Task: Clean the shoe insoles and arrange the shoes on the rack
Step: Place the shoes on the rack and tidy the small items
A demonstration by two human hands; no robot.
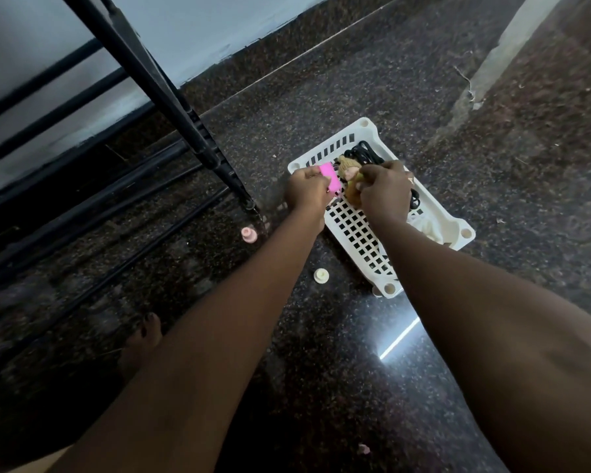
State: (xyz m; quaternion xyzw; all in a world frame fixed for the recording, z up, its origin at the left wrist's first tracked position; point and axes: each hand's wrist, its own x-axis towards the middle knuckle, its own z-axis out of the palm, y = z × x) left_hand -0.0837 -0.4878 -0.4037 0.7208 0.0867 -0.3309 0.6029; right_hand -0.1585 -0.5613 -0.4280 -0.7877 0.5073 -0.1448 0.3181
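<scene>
Pink block [431,176] in left grip [306,192]; tan doll [349,168] in right grip [385,190].

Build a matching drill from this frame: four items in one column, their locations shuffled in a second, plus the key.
Things
1. pink block
2. knitted doll
3. black cord
4. pink cap

Places
A. on the floor near the rack leg
B. lying in the white basket
C. gripped by the left hand
D. held by the right hand

Pairs: 1-C, 2-D, 3-B, 4-A
</scene>
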